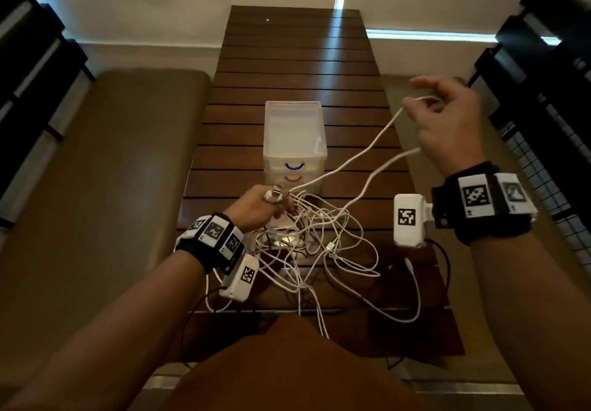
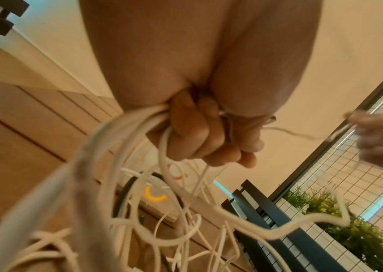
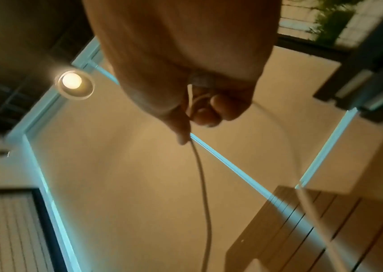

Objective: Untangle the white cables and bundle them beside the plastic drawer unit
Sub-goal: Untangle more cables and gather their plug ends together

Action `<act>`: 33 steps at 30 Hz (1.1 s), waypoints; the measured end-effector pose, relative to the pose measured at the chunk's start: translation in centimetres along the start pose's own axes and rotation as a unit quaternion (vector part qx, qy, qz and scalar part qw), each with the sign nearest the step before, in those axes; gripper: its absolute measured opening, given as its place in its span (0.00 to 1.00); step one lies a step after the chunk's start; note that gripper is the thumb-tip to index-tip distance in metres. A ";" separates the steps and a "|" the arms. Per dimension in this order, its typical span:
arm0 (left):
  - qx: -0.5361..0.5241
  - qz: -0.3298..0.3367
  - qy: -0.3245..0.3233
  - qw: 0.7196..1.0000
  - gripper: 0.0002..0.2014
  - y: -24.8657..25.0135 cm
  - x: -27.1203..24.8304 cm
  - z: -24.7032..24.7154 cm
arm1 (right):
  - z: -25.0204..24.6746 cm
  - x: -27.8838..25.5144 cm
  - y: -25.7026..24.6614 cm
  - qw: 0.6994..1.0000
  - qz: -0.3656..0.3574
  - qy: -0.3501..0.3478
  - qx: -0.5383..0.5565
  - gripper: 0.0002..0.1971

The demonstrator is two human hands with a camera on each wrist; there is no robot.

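Note:
A tangle of white cables [image 1: 316, 244] lies on the near part of the slatted wooden table [image 1: 297, 59], in front of the clear plastic drawer unit [image 1: 294, 142]. My left hand [image 1: 265, 206] grips several cable ends and plugs just in front of the drawers; in the left wrist view its fingers [image 2: 199, 132] curl round the white cables [image 2: 125, 139]. My right hand [image 1: 447, 123] is raised to the right of the drawers and holds a loop of one white cable [image 1: 380, 135] that runs back to the left hand. The right wrist view shows its fingers [image 3: 206, 110] curled on that cable [image 3: 202, 176].
Padded benches [image 1: 128, 155] run along both sides of the table. Black slatted frames [image 1: 543, 59] and a wire-mesh window stand at the right. Some white cables hang over the near table edge [image 1: 319, 321]. Thin black wires run from my wrist cameras.

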State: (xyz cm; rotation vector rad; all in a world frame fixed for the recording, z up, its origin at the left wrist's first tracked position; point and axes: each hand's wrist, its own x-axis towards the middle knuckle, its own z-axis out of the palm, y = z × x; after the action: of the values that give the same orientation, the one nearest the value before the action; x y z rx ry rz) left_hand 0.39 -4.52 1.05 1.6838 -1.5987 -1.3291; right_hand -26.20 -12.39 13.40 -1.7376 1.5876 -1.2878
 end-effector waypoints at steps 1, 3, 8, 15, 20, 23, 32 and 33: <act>0.002 0.010 0.010 1.000 0.11 0.3 0.1 -0.1 | 0.2 -0.6 0.4 0.998 -0.003 -0.016 -0.064 0.22; 0.008 0.033 0.003 0.999 0.11 1.3 0.1 -0.2 | 1.6 -2.6 0.4 0.983 -0.042 -0.106 -0.145 0.32; -0.013 0.101 -0.025 0.995 0.06 3.2 0.2 0.1 | 6.7 -7.7 0.1 0.884 -0.067 -0.423 -0.189 0.18; 0.000 0.031 -0.048 0.998 0.06 2.1 0.2 0.0 | 5.2 -5.8 0.4 0.956 -0.063 -0.263 -0.113 0.13; 0.064 0.033 -0.064 0.995 0.05 2.8 0.7 0.8 | 4.1 -5.7 0.3 0.976 -0.072 -0.198 -0.056 0.11; 0.101 0.028 -0.043 0.994 0.04 3.1 1.3 1.1 | 3.7 -6.0 0.5 0.986 -0.051 -0.160 0.007 0.11; 0.209 0.089 -0.047 0.973 0.03 2.5 1.8 1.8 | 0.7 -5.4 1.8 0.977 0.034 -0.176 -0.111 0.07; 0.183 0.084 -0.050 0.978 0.03 2.6 1.7 1.9 | 0.6 -5.5 2.0 0.951 0.024 -0.199 -0.235 0.13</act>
State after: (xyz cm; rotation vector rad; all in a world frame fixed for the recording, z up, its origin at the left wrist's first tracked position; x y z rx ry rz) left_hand -2.75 -6.15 1.95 1.6569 -2.0978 -1.0994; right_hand -26.17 -7.83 9.67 -2.0545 1.7601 -0.4994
